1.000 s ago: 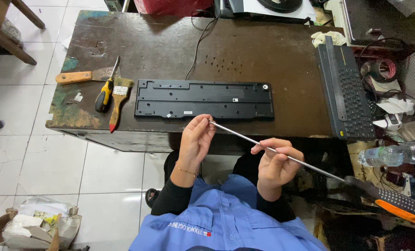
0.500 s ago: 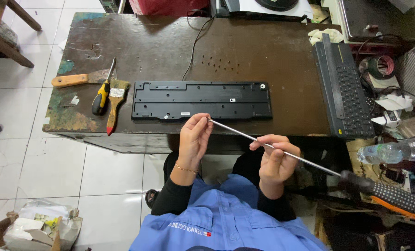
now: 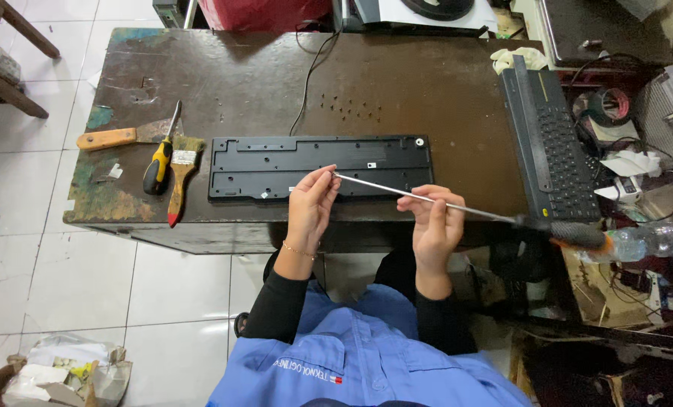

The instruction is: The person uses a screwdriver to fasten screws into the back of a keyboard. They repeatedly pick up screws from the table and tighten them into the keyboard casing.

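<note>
Wearer: blue work shirt over black sleeves, lowest in the head view, seated at the near edge of the counter [image 3: 427,98].
Left hand [image 3: 311,205]: raised just in front of the counter's near edge; fingertips pinched shut on the tip of the long screwdriver [image 3: 457,207]; a thin bracelet shows at the wrist.
Right hand [image 3: 436,222]: level with the left and apart from it; fingers curled closed around the middle of the metal shaft.
Long screwdriver: thin bright shaft running from the left fingertips down and to the right through the right hand; dark handle with an orange end hangs out past the counter's right corner, beside a clear plastic bottle [image 3: 653,240].
Keyboard base [image 3: 320,166]: black, flat, rectangular, lying lengthwise along the near edge of the counter, underside up; the screwdriver tip is held over its near edge, and whether it touches cannot be told.
Left tool group: paintbrush [image 3: 180,175] with wooden handle and red end, a yellow-and-black screwdriver [image 3: 160,162] just beside it, and a scraper [image 3: 122,136] with an orange-brown handle behind both.
Second keyboard [image 3: 551,139]: dark, keys up, lying along the right edge of the counter, a pale cloth [image 3: 521,58] at its far end.
Cable [image 3: 314,68]: black, running from the far edge toward the keyboard base.
Counter: dark brown, worn top, paint-stained at its left end.
Floor [image 3: 65,286]: white tiles; a bag of scraps [image 3: 61,369] at lower left.
</note>
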